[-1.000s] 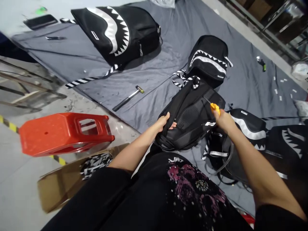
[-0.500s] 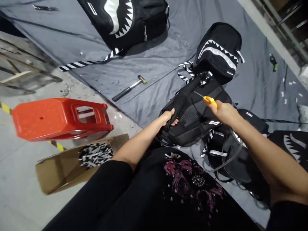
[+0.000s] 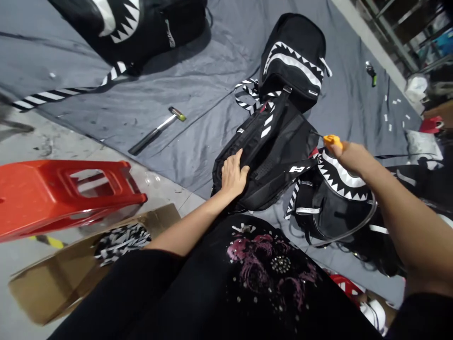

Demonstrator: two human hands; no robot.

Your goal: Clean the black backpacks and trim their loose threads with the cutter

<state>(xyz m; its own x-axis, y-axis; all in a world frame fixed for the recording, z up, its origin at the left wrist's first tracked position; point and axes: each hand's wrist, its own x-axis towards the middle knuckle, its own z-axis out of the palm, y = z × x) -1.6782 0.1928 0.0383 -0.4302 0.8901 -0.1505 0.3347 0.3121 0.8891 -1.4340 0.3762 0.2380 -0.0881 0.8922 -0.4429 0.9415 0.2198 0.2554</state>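
A black backpack [image 3: 276, 146] lies back side up on the grey cloth in front of me, a black and white striped piece on its strap. My left hand [image 3: 233, 174] rests open on its left part, fingers spread flat. In my right hand [image 3: 348, 153] is a yellow-handled tool [image 3: 332, 140], whose thin dark tip points left over the backpack's right edge. A clear hose [image 3: 354, 230] curves below that hand.
Other shark-mouth backpacks [image 3: 292, 61] lie beyond and to the right. A hammer [image 3: 157, 131] lies on the cloth [image 3: 219, 56]. At left are a red stool [image 3: 46, 193] and a cardboard box [image 3: 46, 283] of striped strips. Shelving [image 3: 403, 28] stands at upper right.
My left hand has let go of the strap and now lies flat on the backpack. My right hand has moved right with the tool, away from the backpack's middle. The view has shifted right.
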